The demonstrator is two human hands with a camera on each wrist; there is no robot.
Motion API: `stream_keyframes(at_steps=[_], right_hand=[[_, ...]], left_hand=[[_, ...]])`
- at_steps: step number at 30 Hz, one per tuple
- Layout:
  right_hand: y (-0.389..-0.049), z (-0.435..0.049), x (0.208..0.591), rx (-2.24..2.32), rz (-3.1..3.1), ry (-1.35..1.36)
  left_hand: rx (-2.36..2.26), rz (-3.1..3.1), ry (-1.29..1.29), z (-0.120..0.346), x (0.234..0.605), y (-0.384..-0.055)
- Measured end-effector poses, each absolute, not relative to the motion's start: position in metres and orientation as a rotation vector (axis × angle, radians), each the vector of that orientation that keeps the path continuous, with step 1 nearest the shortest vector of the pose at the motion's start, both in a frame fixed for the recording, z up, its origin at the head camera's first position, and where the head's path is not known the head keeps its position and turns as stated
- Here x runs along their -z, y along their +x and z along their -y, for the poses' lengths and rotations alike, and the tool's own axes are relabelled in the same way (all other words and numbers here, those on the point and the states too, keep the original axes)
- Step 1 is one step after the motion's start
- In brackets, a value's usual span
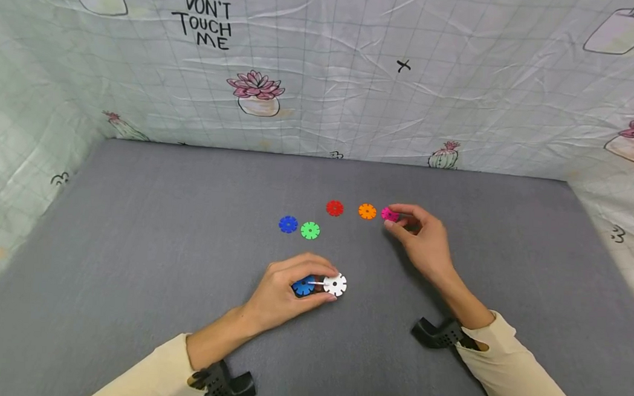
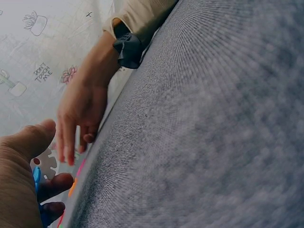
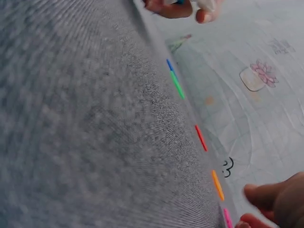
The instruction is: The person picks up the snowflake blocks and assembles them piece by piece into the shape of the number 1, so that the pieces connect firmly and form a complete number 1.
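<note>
My left hand (image 1: 284, 287) grips a small piece of joined notched plastic discs between thumb and fingers. A white disc (image 1: 335, 284) shows at the fingertips and a blue disc (image 1: 303, 285) inside the grip, with a white disc seen edge-on between them; the fingers hide part of the piece. At the right end of the loose discs, my right hand (image 1: 426, 241) reaches over a pink disc (image 1: 389, 214). Thumb and fingers are apart, one on either side of it in the head view. In the right wrist view the pink disc (image 3: 228, 218) lies flat on the table by the fingertips.
Loose notched discs lie flat on the grey table (image 1: 156, 242): orange (image 1: 367, 211) beside the pink one, red (image 1: 335, 208) left of it, then green (image 1: 310, 230) and dark blue (image 1: 288, 225). A printed cloth (image 1: 325, 71) hangs behind the table. Each wrist wears a black camera mount.
</note>
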State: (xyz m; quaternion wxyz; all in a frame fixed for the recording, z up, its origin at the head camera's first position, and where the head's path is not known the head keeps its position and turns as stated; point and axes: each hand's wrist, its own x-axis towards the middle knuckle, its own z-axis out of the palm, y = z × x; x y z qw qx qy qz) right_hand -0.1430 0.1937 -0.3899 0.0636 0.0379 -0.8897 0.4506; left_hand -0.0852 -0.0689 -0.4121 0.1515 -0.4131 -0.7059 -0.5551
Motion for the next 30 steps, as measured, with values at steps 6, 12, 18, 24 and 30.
stream_keyframes(at_steps=[6, 12, 18, 24, 30], right_hand=[[-0.146, -0.199, 0.403, -1.132, 2.682, 0.302], [-0.149, -0.201, 0.408, -1.005, 2.659, 0.513], [-0.150, -0.200, 0.411, -0.986, 2.640, 0.553], [-0.149, -0.200, 0.410, -0.947, 2.645, 0.565], [-0.149, -0.202, 0.412, -0.928, 2.640, 0.564]], left_hand=[[1.606, 2.029, -1.176, 0.067, 0.413, -0.085], [1.610, 2.022, -1.157, 0.066, 0.413, -0.085], [1.623, 2.028, -1.146, 0.067, 0.414, -0.084], [1.613, 2.041, -1.138, 0.067, 0.413, -0.083], [1.608, 2.037, -1.139, 0.066, 0.414, -0.082]])
